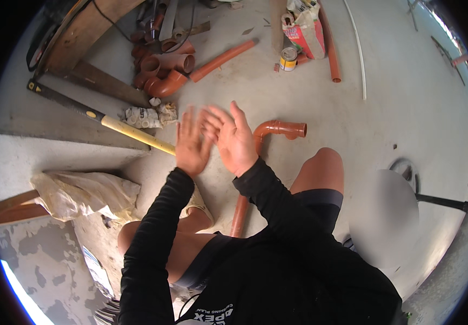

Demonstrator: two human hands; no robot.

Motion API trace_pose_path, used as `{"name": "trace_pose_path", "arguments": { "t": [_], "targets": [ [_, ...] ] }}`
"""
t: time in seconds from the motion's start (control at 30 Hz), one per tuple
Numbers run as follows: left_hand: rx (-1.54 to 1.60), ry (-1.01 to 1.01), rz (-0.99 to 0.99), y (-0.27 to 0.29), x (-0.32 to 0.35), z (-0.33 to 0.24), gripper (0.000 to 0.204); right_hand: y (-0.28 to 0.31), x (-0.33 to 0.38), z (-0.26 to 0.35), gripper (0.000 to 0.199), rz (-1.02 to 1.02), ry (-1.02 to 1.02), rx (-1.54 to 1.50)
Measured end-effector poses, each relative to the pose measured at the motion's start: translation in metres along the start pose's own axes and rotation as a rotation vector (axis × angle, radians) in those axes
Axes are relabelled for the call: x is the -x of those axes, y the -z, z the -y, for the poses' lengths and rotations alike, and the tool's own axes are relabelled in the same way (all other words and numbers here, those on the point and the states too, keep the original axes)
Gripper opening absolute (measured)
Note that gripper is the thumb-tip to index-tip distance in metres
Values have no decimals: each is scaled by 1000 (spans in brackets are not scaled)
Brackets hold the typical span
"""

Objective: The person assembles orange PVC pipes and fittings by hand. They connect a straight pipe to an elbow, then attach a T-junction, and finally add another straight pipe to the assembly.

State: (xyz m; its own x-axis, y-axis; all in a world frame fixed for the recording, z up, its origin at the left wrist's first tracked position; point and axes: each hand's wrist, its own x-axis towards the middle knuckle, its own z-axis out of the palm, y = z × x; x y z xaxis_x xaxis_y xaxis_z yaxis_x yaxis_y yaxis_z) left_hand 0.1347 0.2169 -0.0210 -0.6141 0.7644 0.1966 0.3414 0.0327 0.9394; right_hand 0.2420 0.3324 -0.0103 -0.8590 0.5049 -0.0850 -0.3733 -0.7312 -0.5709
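My left hand [193, 145] and my right hand [235, 140] are raised in front of me, side by side. Fingers on both are stretched out and nothing is held. Motion smears the fingertips where the hands meet or nearly meet; whether they touch, I cannot tell. Below and right of them an orange-brown drain pipe [239, 214] lies on the floor between my legs, with an elbow and a branched fitting [282, 129] at its far end. My right forearm hides part of it. A long yellow-and-black bar [136, 134] slants in from the left, ending beside my left hand.
Loose orange fittings [161, 70] are heaped at the far left near a straight pipe [223, 60]. Farther back stand a yellow-labelled can [288, 58] and a red-and-white sack [308, 35]. A plastic sheet [85, 192] covers something at left. A thin white pipe [357, 46] lies far right.
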Motion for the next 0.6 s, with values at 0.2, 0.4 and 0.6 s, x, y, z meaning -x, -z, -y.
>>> {"name": "trace_pose_path", "arguments": {
  "t": [0.2, 0.4, 0.6],
  "targets": [
    [1449, 357, 396, 3, 4, -3, 98, 12, -9, -30, 62, 335, 884, 949],
    [302, 553, 190, 22, -24, -73, 89, 165, -18, -101, 43, -456, 47, 1485],
    [-250, 478, 474, -14, -90, 46, 49, 196, 46, -169, 60, -788, -228, 1325]
  ]
}}
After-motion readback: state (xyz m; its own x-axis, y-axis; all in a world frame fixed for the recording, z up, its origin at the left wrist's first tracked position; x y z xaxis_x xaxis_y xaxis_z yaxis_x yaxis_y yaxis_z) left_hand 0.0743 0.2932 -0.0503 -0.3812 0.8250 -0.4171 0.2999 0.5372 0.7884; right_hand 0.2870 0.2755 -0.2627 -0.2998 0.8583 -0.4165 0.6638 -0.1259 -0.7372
